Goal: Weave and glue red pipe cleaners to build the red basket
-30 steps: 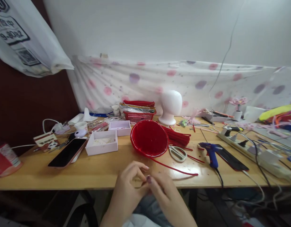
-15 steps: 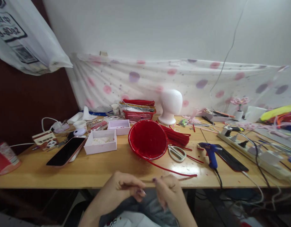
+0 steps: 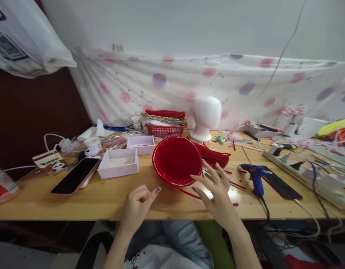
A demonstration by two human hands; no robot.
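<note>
My right hand (image 3: 217,190) hangs over the wooden table (image 3: 77,203), fingers spread apart and holding nothing. It sits just beside the red woven bowl (image 3: 176,164), at the bowl's four o'clock, with my fingertips close to its rim; I cannot tell whether they touch it. A ring shows on one finger. The bowl is tipped on its side, its open face turned toward me, near the middle of the table.

My left hand (image 3: 138,205) rests at the near table edge, at the bowl's seven o'clock and apart from it. Its fingers are curled loosely inward with the thumb out; I cannot tell whether anything is pinched inside them.

A red strand (image 3: 189,192) runs from under the bowl's lower rim toward my right hand. At the bowl's three o'clock lies a bundle of red pipe cleaners (image 3: 213,157), partly behind my right fingers. Further out at three o'clock is a blue glue gun (image 3: 255,177), lying over a dark phone (image 3: 281,185).

At the bowl's nine o'clock stands a white tray (image 3: 119,168), and a second white tray (image 3: 141,144) at ten o'clock. Well off at nine o'clock lies a pink-cased phone (image 3: 75,181), face up. At twelve o'clock stand a red basket (image 3: 163,129) and, just beside it, a white foam head (image 3: 205,117).
</note>
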